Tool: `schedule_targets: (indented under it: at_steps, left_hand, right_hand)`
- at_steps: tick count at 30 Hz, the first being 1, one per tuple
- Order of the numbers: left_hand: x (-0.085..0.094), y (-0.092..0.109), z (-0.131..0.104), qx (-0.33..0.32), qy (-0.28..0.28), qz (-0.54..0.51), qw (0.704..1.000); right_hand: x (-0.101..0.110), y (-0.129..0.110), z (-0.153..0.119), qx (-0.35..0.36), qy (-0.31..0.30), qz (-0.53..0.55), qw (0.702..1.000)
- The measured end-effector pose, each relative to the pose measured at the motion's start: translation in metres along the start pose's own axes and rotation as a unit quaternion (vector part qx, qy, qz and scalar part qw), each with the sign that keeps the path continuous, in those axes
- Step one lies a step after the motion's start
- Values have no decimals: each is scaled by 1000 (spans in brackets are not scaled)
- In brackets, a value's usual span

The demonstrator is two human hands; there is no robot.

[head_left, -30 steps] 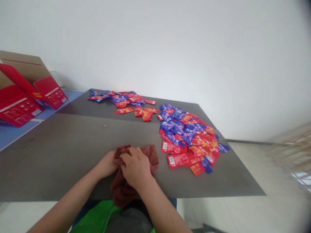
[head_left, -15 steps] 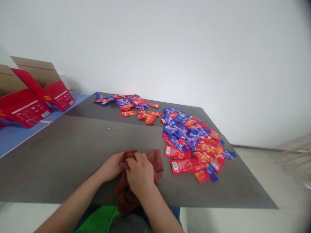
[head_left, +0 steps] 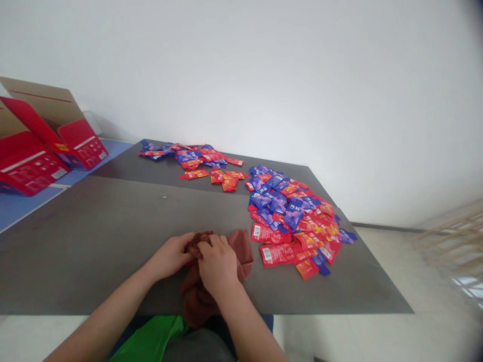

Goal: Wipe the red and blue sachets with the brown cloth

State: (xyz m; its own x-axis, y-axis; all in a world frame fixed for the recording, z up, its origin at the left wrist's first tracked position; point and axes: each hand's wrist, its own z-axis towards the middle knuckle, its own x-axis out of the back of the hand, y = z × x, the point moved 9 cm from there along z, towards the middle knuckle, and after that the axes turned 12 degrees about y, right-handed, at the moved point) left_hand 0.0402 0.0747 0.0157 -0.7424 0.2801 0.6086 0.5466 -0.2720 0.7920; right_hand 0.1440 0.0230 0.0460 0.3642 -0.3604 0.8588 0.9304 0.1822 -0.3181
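Observation:
A brown cloth (head_left: 241,251) lies bunched at the near edge of the grey table, part of it hanging over the edge. My left hand (head_left: 174,256) grips the cloth's left side, its fingertips tucked into the folds. On top of the cloth, my right hand (head_left: 218,264) has its fingers curled into the fabric, close beside the left fingertips. Whether anything lies inside the folds is hidden. To the right of the cloth spreads a large pile of red and purple packets (head_left: 294,211), apart from both hands.
A smaller heap of packets (head_left: 192,156) lies at the table's back, with a few orange-red ones (head_left: 226,178) before it. Open red cardboard boxes (head_left: 81,143) stand on a blue surface (head_left: 18,206) at left. Wooden slats (head_left: 453,241) show at far right.
The view has shifted slightly, so the boxes and packets appear farther left. Both hands keep hold of the cloth, whose hanging part has moved a little.

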Motion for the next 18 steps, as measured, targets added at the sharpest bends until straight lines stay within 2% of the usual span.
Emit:
schedule_targets:
  at_steps: [2, 4, 6, 8, 10, 12, 13, 15, 18]
  left_hand:
    - [0, -2, 0, 0, -3, 30, 1000]
    - [1, -3, -1, -4, -2, 51, 999]
    - [2, -3, -2, -11, 3, 50, 999]
    - [2, -3, -2, -8, 2, 36, 999]
    - [0, -5, -3, 5, -5, 18, 1000]
    - [-2, -6, -2, 20, -9, 1, 1000]
    - [-2, -6, -1, 23, -9, -1, 1000]
    - [-2, -4, 0, 16, -9, 12, 1000]
    - [0, 0, 0, -1, -4, 51, 999]
  right_hand:
    - [-4, 27, 3, -59, -2, -33, 998]
    - [1, 56, 8, -112, -6, -80, 990]
    - [12, 69, 13, -131, -6, -110, 985]
    - [23, 57, 14, -107, 4, -98, 989]
    - [28, 28, 10, -45, 20, -54, 997]
    - [23, 1, 2, 17, 19, -12, 1000]
    - [17, -5, -1, 30, 12, -1, 999]
    - [5, 3, -3, 3, -7, -12, 1000]
    - [-1, 44, 1, -98, -19, -77, 992]
